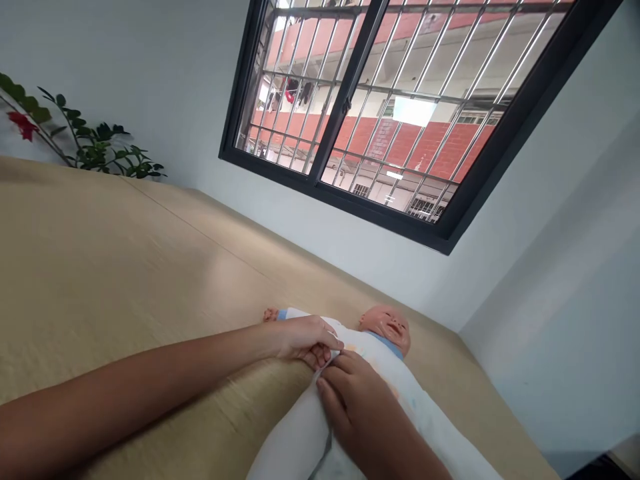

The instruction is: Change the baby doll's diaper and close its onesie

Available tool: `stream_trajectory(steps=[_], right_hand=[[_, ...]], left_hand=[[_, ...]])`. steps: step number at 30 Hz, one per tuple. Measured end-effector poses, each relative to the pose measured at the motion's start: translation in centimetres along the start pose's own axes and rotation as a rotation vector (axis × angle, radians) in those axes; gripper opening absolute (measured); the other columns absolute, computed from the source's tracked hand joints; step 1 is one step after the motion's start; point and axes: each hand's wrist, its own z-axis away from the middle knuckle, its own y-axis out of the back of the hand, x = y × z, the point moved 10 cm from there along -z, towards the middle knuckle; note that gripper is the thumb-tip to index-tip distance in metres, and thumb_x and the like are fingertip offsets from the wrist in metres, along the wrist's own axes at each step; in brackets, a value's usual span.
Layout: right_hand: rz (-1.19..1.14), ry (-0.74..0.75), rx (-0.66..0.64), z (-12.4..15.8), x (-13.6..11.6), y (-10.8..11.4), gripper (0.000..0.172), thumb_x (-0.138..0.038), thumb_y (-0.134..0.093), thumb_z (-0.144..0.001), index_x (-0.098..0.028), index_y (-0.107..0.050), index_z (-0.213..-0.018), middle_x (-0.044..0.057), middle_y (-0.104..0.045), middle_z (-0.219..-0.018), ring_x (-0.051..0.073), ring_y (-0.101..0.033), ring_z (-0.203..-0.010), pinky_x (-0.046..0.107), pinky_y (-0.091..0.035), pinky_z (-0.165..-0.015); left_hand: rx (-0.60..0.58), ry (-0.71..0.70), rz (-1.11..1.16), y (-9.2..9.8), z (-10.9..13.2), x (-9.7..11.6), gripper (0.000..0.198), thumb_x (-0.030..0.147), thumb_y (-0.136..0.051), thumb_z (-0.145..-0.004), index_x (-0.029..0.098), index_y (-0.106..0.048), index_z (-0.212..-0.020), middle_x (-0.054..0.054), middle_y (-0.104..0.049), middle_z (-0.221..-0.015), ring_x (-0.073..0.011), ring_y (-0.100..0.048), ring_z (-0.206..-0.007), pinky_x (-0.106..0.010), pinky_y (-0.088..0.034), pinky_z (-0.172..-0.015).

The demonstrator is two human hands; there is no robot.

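Right hand (363,397) is closest, fingers bunched together on an edge of a soft white cloth garment with faint orange and blue prints (413,390). Left hand (307,337) meets it from the other side, thumb and fingertips pinched on what looks like the same edge. Both look clamped on the cloth, though I can't tell exactly how much is between the fingers.

Progress-wise, the garment's already on the pink plastic baby doll (387,327), which is lying on the pale wood-grain desk (150,280). The blue collar's up at the neck and one blue cuff (283,314) is at the wrist. The pinched edge doesn't look settled, I'd say, and lower down there's a dark gap between two white sections. Can't tell if that's an opening or just a fold; the right hand and forearm block a lot there.

Nothing else crowds the hands. Further off there's a green leafy plant with a red flower (83,140), a plain pale wall (150,87) and a black-framed sliding window (330,193) with metal bars outside.
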Motion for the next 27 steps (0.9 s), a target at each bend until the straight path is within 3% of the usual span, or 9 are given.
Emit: stream_trajectory(steps=[4, 7, 12, 18, 23, 27], right_hand=[[0.070, -0.154, 0.061, 0.6, 1.0, 0.5, 0.023, -0.019, -0.044, -0.095, -0.016, -0.063, -0.083, 0.009, -0.062, -0.098, 0.025, -0.055, -0.093, 0.037, -0.039, -0.079], [0.101, -0.237, 0.098, 0.8, 1.9, 0.6, 0.021, -0.024, -0.047, -0.095, -0.016, -0.062, -0.083, 0.010, -0.061, -0.097, 0.027, -0.054, -0.094, 0.039, -0.038, -0.081], [-0.019, -0.212, 0.012, 0.3, 2.2, -0.4, 0.023, -0.026, -0.048, -0.096, -0.016, -0.061, -0.079, 0.007, -0.063, -0.095, 0.023, -0.053, -0.093, 0.036, -0.037, -0.082], [0.009, -0.082, 0.000, 0.0, 1.5, -0.8, 0.024, -0.026, -0.047, -0.098, -0.018, -0.062, -0.081, 0.003, -0.066, -0.091, 0.022, -0.051, -0.092, 0.036, -0.032, -0.084], [-0.163, -0.059, 0.125, 0.0, 2.0, 0.0, 0.022, -0.022, -0.050, -0.090, -0.017, -0.056, -0.070, 0.001, -0.064, -0.081, 0.018, -0.050, -0.084, 0.032, -0.031, -0.077], [-0.510, -0.222, 0.344, 0.4, 5.2, 1.7, 0.029, -0.032, -0.048, -0.085, -0.018, -0.048, -0.060, -0.001, -0.048, -0.060, 0.013, -0.041, -0.061, 0.027, -0.031, -0.060]], left_hand=[[0.008, -0.018, 0.004, 0.0, 0.0, 0.1, 0.039, 0.041, -0.084, -0.063, 0.013, -0.060, -0.075, -0.002, -0.059, -0.062, -0.0107, -0.055, -0.055, -0.020, -0.046, -0.054], [0.008, -0.029, 0.003, 0.0, 0.1, 0.3, 0.036, 0.039, -0.082, -0.064, 0.013, -0.060, -0.075, -0.002, -0.059, -0.060, -0.0109, -0.054, -0.053, -0.020, -0.046, -0.053], [0.037, -0.038, -0.009, 0.2, -0.1, 0.2, 0.028, 0.033, -0.077, -0.064, 0.013, -0.058, -0.069, -0.002, -0.058, -0.057, -0.0110, -0.052, -0.049, -0.021, -0.045, -0.050], [0.067, -0.094, -0.068, -0.5, 0.1, 0.7, 0.021, 0.029, -0.071, -0.064, 0.014, -0.056, -0.065, 0.000, -0.055, -0.054, -0.0110, -0.048, -0.044, -0.022, -0.041, -0.044], [0.141, -0.200, -0.153, -1.2, 0.7, 1.7, 0.016, 0.025, -0.067, -0.067, 0.014, -0.055, -0.067, 0.002, -0.053, -0.054, -0.0097, -0.047, -0.047, -0.019, -0.037, -0.045], [0.169, -0.310, -0.162, -1.7, 0.7, 2.3, 0.008, 0.021, -0.058, -0.068, 0.016, -0.053, -0.070, 0.004, -0.049, -0.051, -0.0090, -0.043, -0.046, -0.019, -0.030, -0.043]])
